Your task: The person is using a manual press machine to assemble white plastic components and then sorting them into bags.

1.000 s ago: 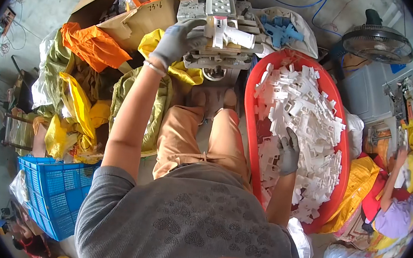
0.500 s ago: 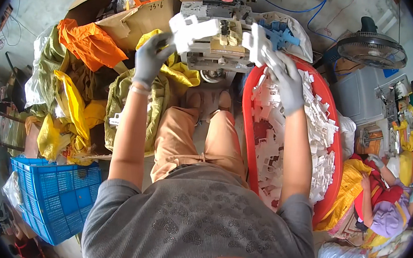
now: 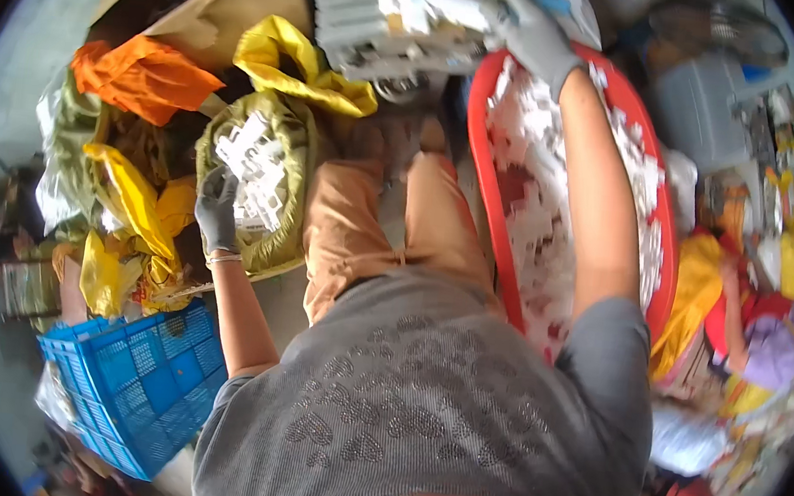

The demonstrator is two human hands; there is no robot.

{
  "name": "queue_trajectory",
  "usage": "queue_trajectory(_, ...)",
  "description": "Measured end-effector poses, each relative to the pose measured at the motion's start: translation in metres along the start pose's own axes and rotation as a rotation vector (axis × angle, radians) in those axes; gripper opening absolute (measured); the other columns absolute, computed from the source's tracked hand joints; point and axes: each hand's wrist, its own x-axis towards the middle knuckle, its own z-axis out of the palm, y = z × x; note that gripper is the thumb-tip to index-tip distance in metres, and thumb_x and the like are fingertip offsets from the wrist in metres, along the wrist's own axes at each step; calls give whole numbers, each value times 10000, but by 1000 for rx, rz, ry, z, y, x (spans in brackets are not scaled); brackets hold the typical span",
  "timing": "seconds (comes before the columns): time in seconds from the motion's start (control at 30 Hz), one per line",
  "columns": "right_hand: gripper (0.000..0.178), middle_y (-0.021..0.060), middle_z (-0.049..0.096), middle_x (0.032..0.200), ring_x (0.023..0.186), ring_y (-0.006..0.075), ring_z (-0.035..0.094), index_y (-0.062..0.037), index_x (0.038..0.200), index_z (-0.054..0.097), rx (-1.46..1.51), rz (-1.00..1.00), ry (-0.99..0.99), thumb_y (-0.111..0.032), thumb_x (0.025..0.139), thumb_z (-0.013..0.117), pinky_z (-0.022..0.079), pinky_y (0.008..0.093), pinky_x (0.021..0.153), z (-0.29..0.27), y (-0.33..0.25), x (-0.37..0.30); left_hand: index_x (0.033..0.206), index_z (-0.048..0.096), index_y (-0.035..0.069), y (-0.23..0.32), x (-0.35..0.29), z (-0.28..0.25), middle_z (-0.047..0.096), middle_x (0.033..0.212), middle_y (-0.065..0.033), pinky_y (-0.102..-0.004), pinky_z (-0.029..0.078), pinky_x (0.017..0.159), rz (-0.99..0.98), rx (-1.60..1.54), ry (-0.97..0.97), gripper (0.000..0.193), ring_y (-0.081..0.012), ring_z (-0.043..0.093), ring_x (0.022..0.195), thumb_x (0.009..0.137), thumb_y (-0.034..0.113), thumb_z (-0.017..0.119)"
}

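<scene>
My right hand (image 3: 532, 36), in a grey glove, reaches to the machine (image 3: 357, 19) at the top and grips a white plastic part (image 3: 458, 8) by its right end. More white plastic shows at the left of that part, over the machine bed; blur hides how they meet. My left hand (image 3: 217, 210), also gloved, is over the left rim of an olive-green sack (image 3: 288, 190). Its fingers look parted, with nothing visible between them. White plastic parts (image 3: 252, 162) lie heaped in the sack, just right of the fingers.
A red oval tub (image 3: 478, 146) with many white parts stands right of my legs. At left are a cardboard box (image 3: 237, 17), orange cloth (image 3: 141, 80), yellow sacks (image 3: 290, 66) and a blue crate (image 3: 131, 375). A co-worker (image 3: 752, 330) sits at far right, below a fan (image 3: 723, 36).
My left hand has come down from the machine to the sack, where more white parts now show. My right hand has moved up and left over the machine with a part. The view has shifted.
</scene>
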Motion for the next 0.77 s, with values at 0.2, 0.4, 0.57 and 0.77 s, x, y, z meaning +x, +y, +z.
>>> queue_trajectory(0.2,298,10,636,1035,836,44,563,-87,1168,592,-246,549,87,-239,922,519,462,212,695,-49,67,-155,1100,596,-31,-49,-6,-13,639,1027,-78,-254,464,804,-54,200,-2,312,-140,585,910,868,175,627)
queue_trajectory(0.4,304,179,628,963,888,339,604,-128,1093,596,-490,1014,-185,-290,848,517,469,379,793,-31,125,-342,1149,571,-28,-74,-11,-21,627,1076,-91,-270,460,839,-162,220,12,356,-157,589,927,881,203,610)
queue_trajectory(0.57,439,166,572,1163,1046,341,562,-230,1260,502,-858,961,-28,-292,827,538,436,434,907,12,144,-402,1117,608,-6,-39,-21,8,650,1072,-99,-298,463,855,-40,372,-106,316,-189,608,957,907,221,544)
queue_trajectory(0.77,655,146,279,1456,1241,320,422,-248,1376,355,-519,1307,-373,-467,797,572,393,425,977,-8,145,-350,1123,626,53,-16,-27,29,649,1069,-87,-274,474,842,-57,294,-207,264,-171,611,945,898,178,566)
